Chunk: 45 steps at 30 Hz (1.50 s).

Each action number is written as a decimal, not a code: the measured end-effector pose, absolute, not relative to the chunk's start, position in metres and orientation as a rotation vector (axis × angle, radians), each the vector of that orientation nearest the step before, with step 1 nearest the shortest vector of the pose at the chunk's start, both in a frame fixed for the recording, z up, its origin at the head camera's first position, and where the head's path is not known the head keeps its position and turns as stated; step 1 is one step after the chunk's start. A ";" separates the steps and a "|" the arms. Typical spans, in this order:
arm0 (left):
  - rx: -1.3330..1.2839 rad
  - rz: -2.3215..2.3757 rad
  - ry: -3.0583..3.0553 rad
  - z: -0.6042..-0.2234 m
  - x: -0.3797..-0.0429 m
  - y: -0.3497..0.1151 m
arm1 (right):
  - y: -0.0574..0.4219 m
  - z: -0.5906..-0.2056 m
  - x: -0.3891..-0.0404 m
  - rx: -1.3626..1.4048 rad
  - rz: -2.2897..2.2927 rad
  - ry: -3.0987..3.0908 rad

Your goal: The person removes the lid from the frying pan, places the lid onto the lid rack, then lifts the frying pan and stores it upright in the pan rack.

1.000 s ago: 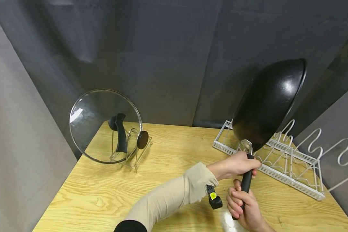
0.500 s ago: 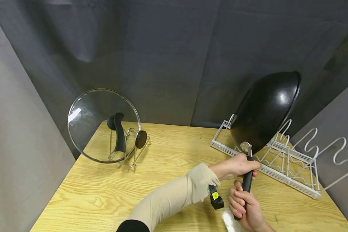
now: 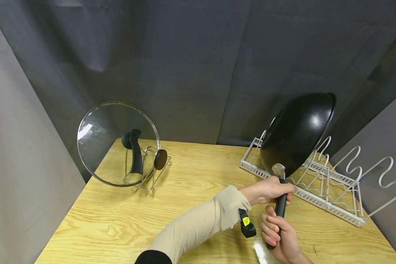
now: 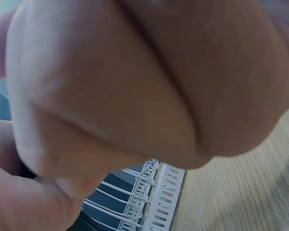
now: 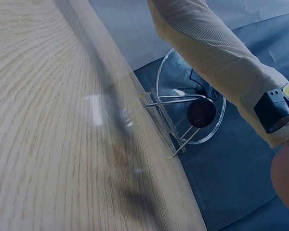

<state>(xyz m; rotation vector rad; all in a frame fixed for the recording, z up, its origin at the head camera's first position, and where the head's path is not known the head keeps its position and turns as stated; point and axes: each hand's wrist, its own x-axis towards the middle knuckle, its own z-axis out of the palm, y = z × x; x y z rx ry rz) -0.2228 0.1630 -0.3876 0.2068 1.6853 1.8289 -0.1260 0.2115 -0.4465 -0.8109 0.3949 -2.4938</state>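
Observation:
A black wok (image 3: 297, 132) stands steeply tilted over the left part of a white wire rack (image 3: 333, 208), its rounded outside toward me in the head view. Around the upper end of its black handle (image 3: 280, 208), near the metal bracket, my left hand (image 3: 271, 189) is wrapped. Lower down, the right hand (image 3: 282, 234) grips the handle's end with curled fingers. Fingers of the left hand (image 4: 111, 86) fill most of the left wrist view. Whether the wok's lower edge touches the rack is hidden behind the hand and handle.
At the left, a glass lid (image 3: 100, 146) with a black handle leans upright in a small wire stand (image 3: 156, 181). A brown round knob (image 3: 160, 159) shows beside it. Dark cloth (image 3: 191, 73) hangs behind the wooden table (image 3: 118, 223).
The wok has come down toward the rack and become smaller in outline, its upper rim sinking and shifting left. Both hands keep their hold on the handle, almost in place.

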 end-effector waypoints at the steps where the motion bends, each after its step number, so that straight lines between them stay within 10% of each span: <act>1: 0.202 1.833 1.681 -0.388 -0.223 0.164 | 0.212 -0.447 -0.126 -0.809 -2.493 0.387; 45: 0.221 1.812 1.492 -0.405 -0.252 0.173 | 0.222 -0.450 -0.144 -0.645 -2.534 0.310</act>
